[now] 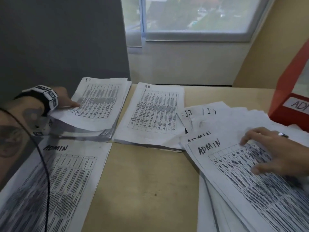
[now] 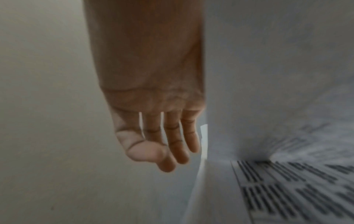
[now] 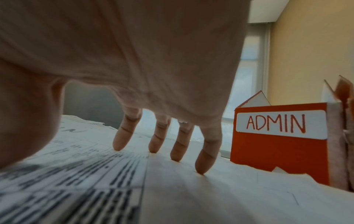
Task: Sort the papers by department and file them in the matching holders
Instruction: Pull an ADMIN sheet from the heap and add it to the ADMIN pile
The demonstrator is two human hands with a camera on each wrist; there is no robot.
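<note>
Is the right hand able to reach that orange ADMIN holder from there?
Probably yes: the right hand rests on loose papers beside the holder, nothing standing between them.

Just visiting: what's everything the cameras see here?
I.T pile: one, white, far left of table.
H.R pile: one, white, far middle.
ADMIN pile: one, white, near left.
Unsorted heap: one, white, right side; ADMIN sheet on top.
ADMIN holder: one, orange, far right.
Table: one, tan, under the papers.
Window: one, white-framed, behind the table.
Left hand: one, thumb on the I.T pile's top sheet.
Right hand: one, fingertips spread on the unsorted heap.
</note>
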